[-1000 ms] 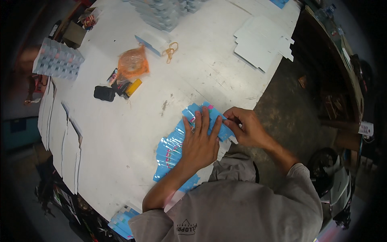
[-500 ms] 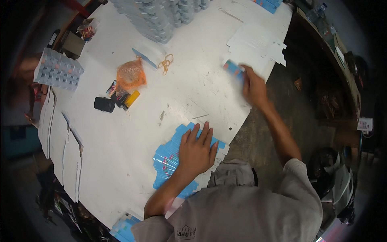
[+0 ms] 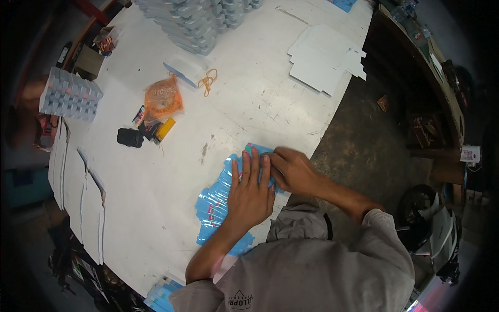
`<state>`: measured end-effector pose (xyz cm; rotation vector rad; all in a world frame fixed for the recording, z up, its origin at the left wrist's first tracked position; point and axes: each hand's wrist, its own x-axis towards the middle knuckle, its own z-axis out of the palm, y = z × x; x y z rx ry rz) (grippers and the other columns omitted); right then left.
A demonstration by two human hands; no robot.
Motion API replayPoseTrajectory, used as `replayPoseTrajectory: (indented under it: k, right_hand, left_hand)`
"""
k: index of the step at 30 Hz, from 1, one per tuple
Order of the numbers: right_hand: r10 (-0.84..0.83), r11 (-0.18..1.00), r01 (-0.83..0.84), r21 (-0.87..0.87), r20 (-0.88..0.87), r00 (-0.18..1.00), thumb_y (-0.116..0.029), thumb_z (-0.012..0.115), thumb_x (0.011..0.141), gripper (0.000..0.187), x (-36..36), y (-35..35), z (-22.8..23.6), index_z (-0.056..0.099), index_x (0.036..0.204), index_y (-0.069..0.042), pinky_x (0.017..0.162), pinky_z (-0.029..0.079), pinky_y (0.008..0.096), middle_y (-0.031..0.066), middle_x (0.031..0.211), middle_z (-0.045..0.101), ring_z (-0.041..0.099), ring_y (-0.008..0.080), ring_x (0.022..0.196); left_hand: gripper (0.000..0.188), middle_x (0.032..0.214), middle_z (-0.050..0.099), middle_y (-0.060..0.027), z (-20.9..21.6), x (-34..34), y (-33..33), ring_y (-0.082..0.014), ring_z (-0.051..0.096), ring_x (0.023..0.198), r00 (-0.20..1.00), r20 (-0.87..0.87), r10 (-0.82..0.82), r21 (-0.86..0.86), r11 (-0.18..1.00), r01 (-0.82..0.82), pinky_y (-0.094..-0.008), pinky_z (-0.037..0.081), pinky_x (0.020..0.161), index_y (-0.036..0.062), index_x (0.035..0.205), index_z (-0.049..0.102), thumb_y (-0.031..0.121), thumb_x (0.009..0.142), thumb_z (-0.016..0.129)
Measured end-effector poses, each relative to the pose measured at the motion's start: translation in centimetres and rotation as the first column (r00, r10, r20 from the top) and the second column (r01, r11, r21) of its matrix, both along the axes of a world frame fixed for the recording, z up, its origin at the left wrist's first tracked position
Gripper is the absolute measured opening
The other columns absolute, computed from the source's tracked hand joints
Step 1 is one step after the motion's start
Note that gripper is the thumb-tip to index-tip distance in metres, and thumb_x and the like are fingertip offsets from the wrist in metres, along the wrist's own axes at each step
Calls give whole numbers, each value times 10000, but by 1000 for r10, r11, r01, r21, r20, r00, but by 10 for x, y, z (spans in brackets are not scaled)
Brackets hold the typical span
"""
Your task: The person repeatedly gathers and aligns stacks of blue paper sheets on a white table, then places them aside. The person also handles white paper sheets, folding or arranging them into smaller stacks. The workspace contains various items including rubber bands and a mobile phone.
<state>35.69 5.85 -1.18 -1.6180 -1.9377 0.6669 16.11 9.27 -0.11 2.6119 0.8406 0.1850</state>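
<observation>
Flat blue carton blanks (image 3: 210, 205), glossy with small pink marks, lie fanned and overlapping at the near edge of the white table. My left hand (image 3: 250, 195) rests on the fan with its fingers stretched forward, pressing on the topmost sheets. Beside its fingertips, my right hand (image 3: 293, 171) is closed, with curled fingers and thumb on the edge of a top blue carton blank (image 3: 254, 149). The two hands nearly touch there. My right fingers partly hide that blank's edge.
White flat blanks (image 3: 319, 57) lie stacked at the table's far right edge. Grey folded trays (image 3: 192, 21) are piled at the back. An orange bag (image 3: 163, 99), yellow lighter (image 3: 165, 129) and black pouch (image 3: 130, 137) sit left of centre. White sheets (image 3: 93, 208) line the left edge.
My right hand has come back from the far right, where it held a blurred blue piece, to the fan beside my left hand. My left hand has stayed on the fan.
</observation>
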Motion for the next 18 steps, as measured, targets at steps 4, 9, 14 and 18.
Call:
replayPoseTrajectory:
  k: [4,9,14,18]
  right_hand:
    - [-141,983,117,142,170,975,-208,798,871,438,16,9,-2,678,1232,8,769,537,431,169,1071,586,614,344,946]
    - [-179,955,71,290,366,913,-105,736,866,452,26,23,-15,639,1283,38,802,538,433,159,1108,592,608,333,973]
    - [-46,996,40,81,72,996,-26,670,842,457,25,15,4,607,1288,48,852,545,467,253,1115,653,650,396,1007]
    - [0,916,-95,-391,-235,972,-63,627,918,241,12,14,18,662,1135,35,832,545,516,297,1022,687,681,470,975]
  left_hand:
    - [746,1652,215,-398,3,1,2,-571,147,1561,1000,-17,3,-40,999,-4,-643,95,1268,-136,1574,295,279,1011,554]
    - [717,1639,261,-394,6,2,4,-524,204,1563,1000,-9,2,-48,999,-3,-600,117,1282,-106,1568,351,286,1006,560]
    - [744,1639,292,-373,4,2,-2,-474,253,1566,999,-28,27,24,999,-27,-620,127,1276,-90,1562,386,270,951,610]
    - [802,1644,308,-345,5,0,1,-473,236,1574,997,-72,-35,-6,999,35,-668,105,1262,-109,1562,356,234,889,626]
